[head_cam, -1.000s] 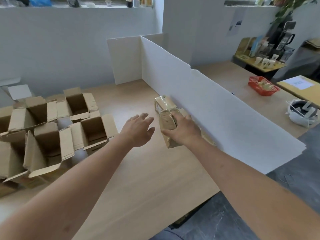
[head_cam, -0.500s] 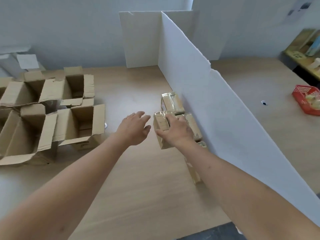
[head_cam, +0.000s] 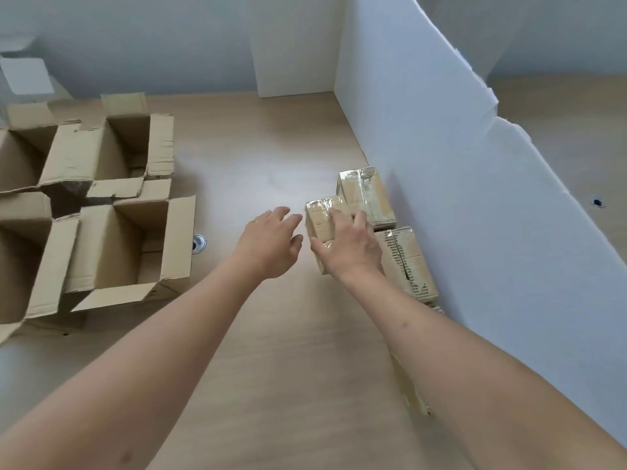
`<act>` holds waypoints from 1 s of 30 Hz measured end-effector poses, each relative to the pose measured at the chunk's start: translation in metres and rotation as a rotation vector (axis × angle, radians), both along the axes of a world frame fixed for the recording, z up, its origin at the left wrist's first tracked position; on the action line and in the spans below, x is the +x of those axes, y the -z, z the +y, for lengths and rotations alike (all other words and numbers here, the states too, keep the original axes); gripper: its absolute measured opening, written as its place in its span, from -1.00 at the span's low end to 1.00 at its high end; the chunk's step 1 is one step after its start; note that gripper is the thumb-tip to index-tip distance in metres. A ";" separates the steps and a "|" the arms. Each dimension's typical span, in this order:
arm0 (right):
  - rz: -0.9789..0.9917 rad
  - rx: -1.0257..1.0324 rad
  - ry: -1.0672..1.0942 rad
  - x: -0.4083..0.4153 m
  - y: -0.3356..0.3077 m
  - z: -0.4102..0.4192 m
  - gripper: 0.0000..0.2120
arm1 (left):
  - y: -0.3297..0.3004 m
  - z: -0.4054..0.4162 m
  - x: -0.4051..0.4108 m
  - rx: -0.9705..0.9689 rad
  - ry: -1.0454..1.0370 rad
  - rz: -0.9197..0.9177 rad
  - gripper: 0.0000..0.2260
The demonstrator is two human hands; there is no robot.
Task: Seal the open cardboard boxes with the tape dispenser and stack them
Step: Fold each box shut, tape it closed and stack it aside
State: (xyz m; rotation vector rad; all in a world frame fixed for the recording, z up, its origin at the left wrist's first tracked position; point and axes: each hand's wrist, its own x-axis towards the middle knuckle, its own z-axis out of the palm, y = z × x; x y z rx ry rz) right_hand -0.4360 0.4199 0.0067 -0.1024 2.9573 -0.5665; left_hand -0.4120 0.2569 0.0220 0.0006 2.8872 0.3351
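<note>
The right hand (head_cam: 349,245) holds a small taped box (head_cam: 320,220) from the top, fingers curled over it. The box sits on the table (head_cam: 271,351), touching two more taped boxes, one behind (head_cam: 364,195) and one beside (head_cam: 407,262), both against the white board (head_cam: 475,198). The left hand (head_cam: 269,242) is just left of the held box, fingers loose, holding nothing. Open boxes (head_cam: 122,245) stand well apart on the left. No writing can be read.

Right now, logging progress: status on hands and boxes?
Right hand grips sealed box. Left hand open beside it. Open boxes wait left. Nothing blocking.
</note>
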 end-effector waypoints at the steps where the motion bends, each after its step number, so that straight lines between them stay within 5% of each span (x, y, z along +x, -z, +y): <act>1: 0.016 0.009 0.002 -0.009 0.008 -0.005 -0.33 | 0.008 -0.003 -0.009 0.001 0.008 0.000 -0.56; 16: 0.117 0.236 0.032 -0.083 0.101 -0.045 -0.34 | 0.086 -0.036 -0.083 0.032 0.052 -0.011 -0.55; 22: 0.082 0.361 -0.023 -0.076 0.106 -0.047 -0.21 | 0.085 -0.043 -0.073 0.025 0.045 -0.014 -0.55; 30: 0.031 0.299 -0.103 -0.061 0.079 -0.045 -0.33 | 0.069 -0.046 -0.053 -0.017 0.081 -0.016 -0.55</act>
